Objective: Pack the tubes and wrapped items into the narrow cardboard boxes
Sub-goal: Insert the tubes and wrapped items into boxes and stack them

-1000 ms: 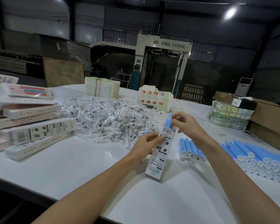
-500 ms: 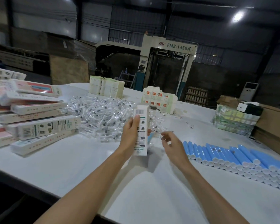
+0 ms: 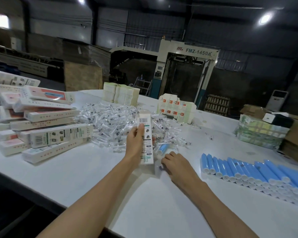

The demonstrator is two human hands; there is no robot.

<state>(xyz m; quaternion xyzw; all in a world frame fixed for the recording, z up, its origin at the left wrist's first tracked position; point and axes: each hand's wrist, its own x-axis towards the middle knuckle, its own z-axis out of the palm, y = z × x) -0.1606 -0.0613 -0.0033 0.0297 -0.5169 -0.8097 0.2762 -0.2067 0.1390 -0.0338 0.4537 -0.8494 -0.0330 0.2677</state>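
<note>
My left hand point(image 3: 135, 143) grips a narrow white cardboard box point(image 3: 145, 134) and holds it upright above the white table point(image 3: 93, 170). Just behind the box a single blue tube point(image 3: 163, 148) lies at the edge of a big pile of clear wrapped items point(image 3: 113, 124). My right hand point(image 3: 176, 163) is down on the table to the right of the box. Its curled fingertips pinch one clear wrapped item point(image 3: 158, 167). A long row of blue tubes with white caps point(image 3: 248, 170) lies to the right.
Filled narrow boxes point(image 3: 41, 121) are stacked at the left. Bundles of flat cartons point(image 3: 120, 94) point(image 3: 175, 107) stand behind the pile. A wrapped bundle point(image 3: 260, 133) and brown cartons point(image 3: 296, 134) sit at the right edge. A large machine stands behind the table.
My left hand has raised the box upright and moved it slightly right. My right hand has dropped from the box top to the table and closed on a wrapped item.
</note>
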